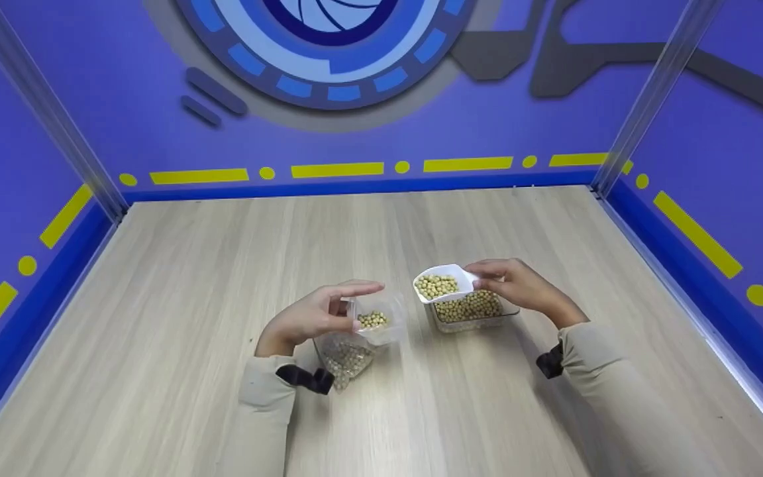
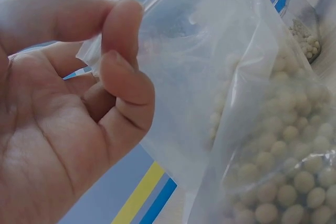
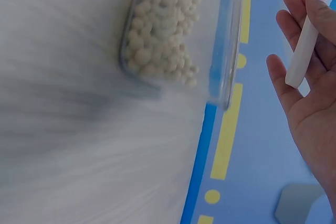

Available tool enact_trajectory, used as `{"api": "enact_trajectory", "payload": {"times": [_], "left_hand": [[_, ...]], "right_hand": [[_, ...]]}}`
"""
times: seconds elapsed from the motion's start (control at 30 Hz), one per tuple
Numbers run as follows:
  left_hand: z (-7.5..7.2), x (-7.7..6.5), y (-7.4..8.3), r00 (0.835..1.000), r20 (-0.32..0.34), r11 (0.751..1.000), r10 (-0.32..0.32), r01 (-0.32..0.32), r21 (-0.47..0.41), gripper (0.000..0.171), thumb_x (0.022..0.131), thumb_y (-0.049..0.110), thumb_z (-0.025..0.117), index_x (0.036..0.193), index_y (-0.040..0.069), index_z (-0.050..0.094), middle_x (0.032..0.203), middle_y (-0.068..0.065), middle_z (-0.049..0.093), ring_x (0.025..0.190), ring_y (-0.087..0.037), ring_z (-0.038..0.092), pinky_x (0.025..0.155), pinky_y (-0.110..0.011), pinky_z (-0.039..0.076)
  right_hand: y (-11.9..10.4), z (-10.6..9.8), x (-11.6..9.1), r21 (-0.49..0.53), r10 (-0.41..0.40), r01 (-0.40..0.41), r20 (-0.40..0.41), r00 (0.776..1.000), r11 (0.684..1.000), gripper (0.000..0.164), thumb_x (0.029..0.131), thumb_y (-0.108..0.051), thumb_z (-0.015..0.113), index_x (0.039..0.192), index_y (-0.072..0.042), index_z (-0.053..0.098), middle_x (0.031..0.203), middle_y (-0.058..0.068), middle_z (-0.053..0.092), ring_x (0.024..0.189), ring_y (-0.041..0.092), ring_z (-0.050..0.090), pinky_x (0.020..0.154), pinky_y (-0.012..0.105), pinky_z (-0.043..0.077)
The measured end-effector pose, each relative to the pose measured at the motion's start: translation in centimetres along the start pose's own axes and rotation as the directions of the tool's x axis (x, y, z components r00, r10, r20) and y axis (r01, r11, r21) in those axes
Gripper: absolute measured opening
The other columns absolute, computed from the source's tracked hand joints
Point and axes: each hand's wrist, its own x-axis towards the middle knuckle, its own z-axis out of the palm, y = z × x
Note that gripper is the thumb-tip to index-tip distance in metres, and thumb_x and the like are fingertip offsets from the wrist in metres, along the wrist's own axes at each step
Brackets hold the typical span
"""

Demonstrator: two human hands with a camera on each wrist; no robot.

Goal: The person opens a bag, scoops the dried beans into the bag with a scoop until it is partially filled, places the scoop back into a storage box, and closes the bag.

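My left hand point(image 1: 315, 313) pinches the upper edge of a clear plastic bag point(image 2: 178, 77). The bag's mouth gapes toward the right, and pale yellow soybeans point(image 2: 286, 195) fill its lower part. In my right hand point(image 1: 514, 283) is the handle of a white scoop point(image 1: 464, 283), heaped with soybeans point(image 1: 436, 287). The scoop is held above the near-left part of a clear rectangular container point(image 1: 467, 326), which holds more soybeans point(image 1: 481, 305). Only the scoop's handle point(image 3: 303, 59) and a bit of its bowl appear in the right wrist view.
Both bag and container are on a light wood-grain table point(image 1: 176, 285). Blue panels with yellow markings point(image 1: 337, 169) enclose its back and sides. A black strap point(image 1: 305, 377) circles the left wrist, another strap point(image 1: 550, 362) the right.
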Motion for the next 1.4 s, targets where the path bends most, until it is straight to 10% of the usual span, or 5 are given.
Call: {"api": "enact_trajectory", "payload": {"times": [0.8, 1.4], "left_hand": [[0.1, 0.5, 0.0, 1.0, 0.007, 0.999, -0.005, 0.005, -0.033, 0.065, 0.084, -0.011, 0.058, 0.145, -0.003, 0.036, 0.147, -0.027, 0.034, 0.101, -0.032, 0.059, 0.077, -0.021, 0.053], [0.0, 0.3, 0.0, 1.0, -0.013, 0.999, -0.017, 0.017, 0.032, 0.064, 0.085, -0.009, 0.06, 0.145, -0.001, 0.039, 0.151, -0.02, 0.033, 0.076, -0.005, 0.053, 0.067, -0.016, 0.047]], "right_hand": [[-4.1, 1.3, 1.5, -0.063, -0.184, 0.19, 0.087, 0.979, 0.98, 0.026, 0.09, -0.004, 0.063, 0.115, -0.003, 0.07, 0.115, 0.013, 0.069, 0.107, 0.03, 0.064, 0.087, 0.044, 0.054], [-5.6, 0.7, 1.9, -0.185, -0.256, 0.273, 0.114, 0.96, 0.944, 0.027, 0.086, -0.001, 0.066, 0.113, 0.001, 0.07, 0.11, 0.016, 0.07, 0.103, 0.032, 0.066, 0.088, 0.045, 0.053]]}}
